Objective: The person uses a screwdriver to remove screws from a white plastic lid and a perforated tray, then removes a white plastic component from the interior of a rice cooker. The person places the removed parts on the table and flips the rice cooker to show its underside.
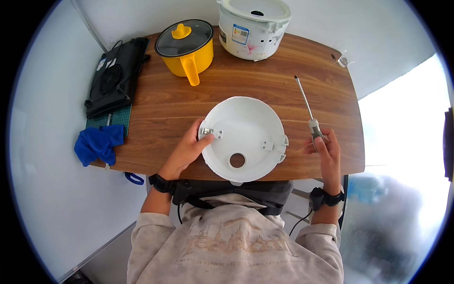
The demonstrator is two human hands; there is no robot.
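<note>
A round white plastic lid shell (243, 120) lies near the table's front edge, its hollow side up. It has a round hole toward me, and small tabs on its right rim. My left hand (191, 144) grips its left rim, with the thumb inside by a small metal latch piece (208, 131) on a white bracket. A second white bracket (267, 145) sits inside on the right. Off to the right, my right hand (326, 144) is closed around the grey-and-white handle of a screwdriver (306, 102). The screwdriver's tip points away from me, apart from the shell.
A white rice cooker (253, 38) stands at the back, beside a yellow pot (201, 59) with a dark lid. At left, a black appliance base (116, 73) rests partly on a green mat (122, 118) near a blue cloth (98, 144). A clear plastic item (344, 60) is at back right.
</note>
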